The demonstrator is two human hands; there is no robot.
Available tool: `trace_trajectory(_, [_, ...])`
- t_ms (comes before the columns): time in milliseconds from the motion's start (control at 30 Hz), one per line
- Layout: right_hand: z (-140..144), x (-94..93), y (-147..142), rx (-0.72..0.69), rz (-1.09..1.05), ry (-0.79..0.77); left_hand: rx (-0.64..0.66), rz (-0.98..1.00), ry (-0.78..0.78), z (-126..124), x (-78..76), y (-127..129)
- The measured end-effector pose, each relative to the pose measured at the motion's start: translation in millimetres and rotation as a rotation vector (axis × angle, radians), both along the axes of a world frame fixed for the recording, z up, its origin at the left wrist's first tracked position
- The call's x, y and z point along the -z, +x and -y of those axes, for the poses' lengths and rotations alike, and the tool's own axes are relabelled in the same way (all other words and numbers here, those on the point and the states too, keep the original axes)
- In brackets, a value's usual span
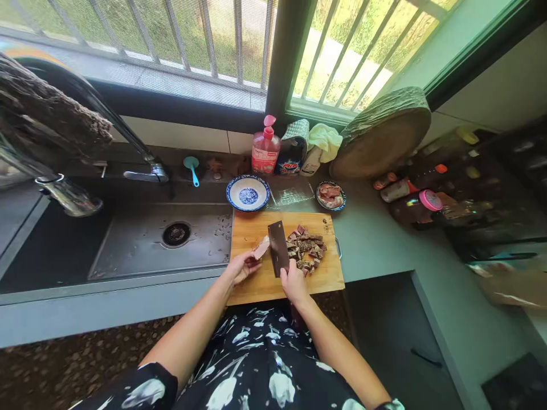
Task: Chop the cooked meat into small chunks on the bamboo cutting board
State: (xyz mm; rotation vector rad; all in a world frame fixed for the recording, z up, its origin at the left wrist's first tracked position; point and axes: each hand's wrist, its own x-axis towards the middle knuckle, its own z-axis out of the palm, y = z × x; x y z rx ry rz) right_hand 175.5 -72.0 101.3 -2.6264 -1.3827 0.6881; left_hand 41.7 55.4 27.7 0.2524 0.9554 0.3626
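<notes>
My left hand pinches a pale pink piece of meat above the left half of the wooden cutting board. In my right hand is the handle of a cleaver, its broad dark blade standing between the held meat and a heap of chopped meat. That heap of brown and pinkish chunks covers the board's right half. The cleaver's handle is mostly hidden by my fingers.
Left of the board lies a steel sink under a faucet. Behind the board are a blue-rimmed plate, a bowl of raw meat, and a pink soap bottle. A round wooden block leans by the window; jars crowd the right.
</notes>
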Motion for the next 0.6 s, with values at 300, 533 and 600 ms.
trace_trajectory(300, [9.5, 7.8, 3.6, 0.025, -0.046, 0.109, -0.128, 0.124, -0.24, -1.4, -4.6, -3.4])
trace_trajectory(533, [20.8, 9.4, 16.6, 0.096, -0.029, 0.121, -0.308, 0.184, -0.389, 9.5, -6.3, 3.8])
trace_trajectory(600, [22.0, 9.3, 18.5, 0.095, -0.025, 0.124, -0.392, 0.19, -0.4, 14.8, -7.1, 10.1])
